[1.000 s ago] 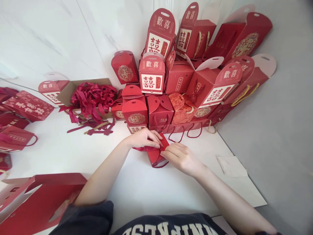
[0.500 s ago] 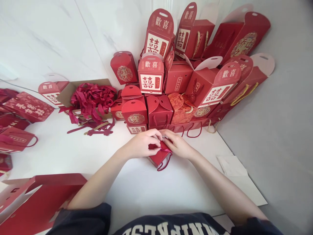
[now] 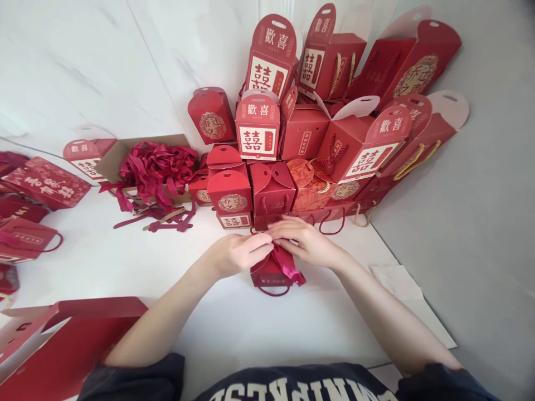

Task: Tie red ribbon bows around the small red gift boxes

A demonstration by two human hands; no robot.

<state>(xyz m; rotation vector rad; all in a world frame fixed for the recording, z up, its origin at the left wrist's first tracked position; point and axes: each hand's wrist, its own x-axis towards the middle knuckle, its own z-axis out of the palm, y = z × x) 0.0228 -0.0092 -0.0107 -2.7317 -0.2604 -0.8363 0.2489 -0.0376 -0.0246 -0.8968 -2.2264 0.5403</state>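
A small red gift box stands on the white table under my hands, its cord handle hanging toward me. A shiny magenta ribbon lies over its top, with an end trailing down the right front corner. My left hand is closed in a pinch over the box top, at the ribbon. From the other side my right hand meets it, thumb and fingers closed on the ribbon. The fingertips hide where the ribbon is gripped.
Stacked red gift boxes fill the back and right. A cardboard box of magenta ribbons is back left, with loose strips before it. More red boxes lie far left. A large red carton is near left, white paper right.
The small box has turned so its side with the cord faces me. The ribbon's end now shows at the right front. My left fingers have closed into a tighter pinch.
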